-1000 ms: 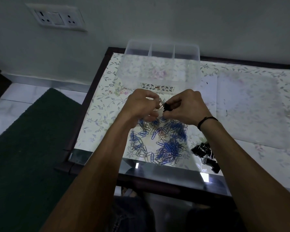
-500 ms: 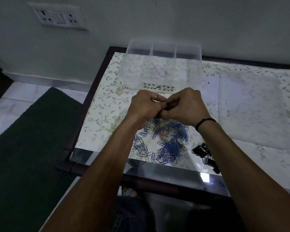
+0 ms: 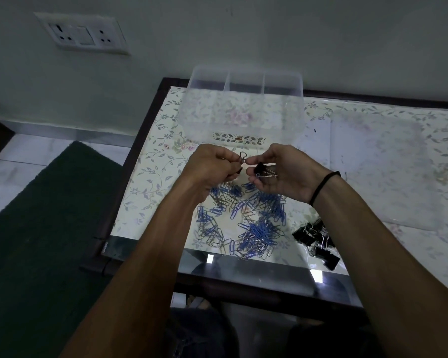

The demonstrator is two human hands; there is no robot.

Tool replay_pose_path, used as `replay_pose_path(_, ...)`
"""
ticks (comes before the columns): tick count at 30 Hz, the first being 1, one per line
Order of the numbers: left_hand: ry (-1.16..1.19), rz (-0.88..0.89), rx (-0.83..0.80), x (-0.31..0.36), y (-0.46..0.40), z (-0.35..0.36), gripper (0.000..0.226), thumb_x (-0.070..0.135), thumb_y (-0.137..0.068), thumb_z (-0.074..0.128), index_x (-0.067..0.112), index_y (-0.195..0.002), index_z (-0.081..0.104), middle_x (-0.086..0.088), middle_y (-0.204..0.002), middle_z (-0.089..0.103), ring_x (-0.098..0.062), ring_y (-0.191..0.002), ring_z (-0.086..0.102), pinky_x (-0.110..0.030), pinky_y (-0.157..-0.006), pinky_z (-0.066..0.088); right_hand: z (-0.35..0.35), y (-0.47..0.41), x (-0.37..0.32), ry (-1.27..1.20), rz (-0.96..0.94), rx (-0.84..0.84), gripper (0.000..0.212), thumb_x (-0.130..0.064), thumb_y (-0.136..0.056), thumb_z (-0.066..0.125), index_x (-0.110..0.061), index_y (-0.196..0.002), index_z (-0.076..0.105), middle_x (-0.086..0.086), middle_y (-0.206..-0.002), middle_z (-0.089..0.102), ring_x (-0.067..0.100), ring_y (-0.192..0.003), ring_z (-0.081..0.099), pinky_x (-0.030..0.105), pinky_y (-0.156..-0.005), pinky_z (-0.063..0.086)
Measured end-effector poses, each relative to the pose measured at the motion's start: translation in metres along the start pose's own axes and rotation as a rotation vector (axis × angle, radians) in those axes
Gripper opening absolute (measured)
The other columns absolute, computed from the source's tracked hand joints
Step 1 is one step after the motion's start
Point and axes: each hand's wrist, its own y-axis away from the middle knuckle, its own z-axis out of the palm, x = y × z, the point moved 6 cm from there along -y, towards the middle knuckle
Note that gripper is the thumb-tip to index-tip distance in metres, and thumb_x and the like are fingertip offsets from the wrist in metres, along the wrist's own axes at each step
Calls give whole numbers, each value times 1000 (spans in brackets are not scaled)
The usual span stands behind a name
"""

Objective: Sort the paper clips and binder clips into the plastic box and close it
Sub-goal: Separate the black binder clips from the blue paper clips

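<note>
A clear plastic box (image 3: 243, 117) with three compartments stands open at the back of the table. In front of it my left hand (image 3: 210, 167) grips a binder clip whose wire handle (image 3: 243, 156) sticks up past my fingers. My right hand (image 3: 285, 171) holds a black binder clip (image 3: 263, 169) in its curled fingers, a short gap from the left hand. Below both hands lies a heap of blue and silver paper clips (image 3: 246, 220). A pile of black binder clips (image 3: 317, 241) lies near the front edge on the right, under my right forearm.
A translucent lid (image 3: 380, 166) lies flat to the right of the box. The table has a floral cover (image 3: 155, 177) and a dark wooden frame, with a wall behind. A green mat (image 3: 42, 228) covers the floor at left.
My two hands were pressed together over the paper clips; now they have drawn apart, each holding a binder clip. The view has shifted slightly.
</note>
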Motion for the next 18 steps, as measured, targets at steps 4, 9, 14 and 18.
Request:
replay_pose_path(4, -15, 2, 35, 2, 0, -5, 4, 2, -86, 74, 6, -87, 74, -13, -87, 74, -21, -79, 70, -36, -82, 62, 0, -2, -1, 151, -73, 17, 18, -10, -96, 53, -6, -109, 65, 10, -98, 69, 25, -87, 67, 36, -79, 57)
replay_pose_path(9, 8, 0, 80, 4, 1, -10, 4, 2, -87, 73, 4, -91, 74, -17, -95, 75, -24, -80, 71, -39, -82, 63, 3, -1, -14, 451, -319, 70, 17, -9, -98, 53, -18, -104, 66, 0, -103, 75, 11, -88, 60, 24, -76, 45)
replay_pose_path(14, 30, 15, 75, 7, 2, -10, 8, 1, -87, 73, 8, -84, 74, -13, -95, 75, -21, -84, 72, -34, -79, 63, 3, -3, -18, 354, -350, 111, 18, -2, -98, 43, -13, -95, 58, 9, -95, 60, 16, -71, 57, 27, -71, 53)
replay_pose_path(18, 42, 20, 27, 10, 6, -6, 7, 2, -87, 73, 8, -85, 75, -17, -95, 76, -27, -87, 73, -42, -85, 62, 6, -5, -13, 466, -346, 108, 23, -31, -96, 60, -13, -108, 67, 1, -90, 54, 12, -58, 45, 28, -64, 50)
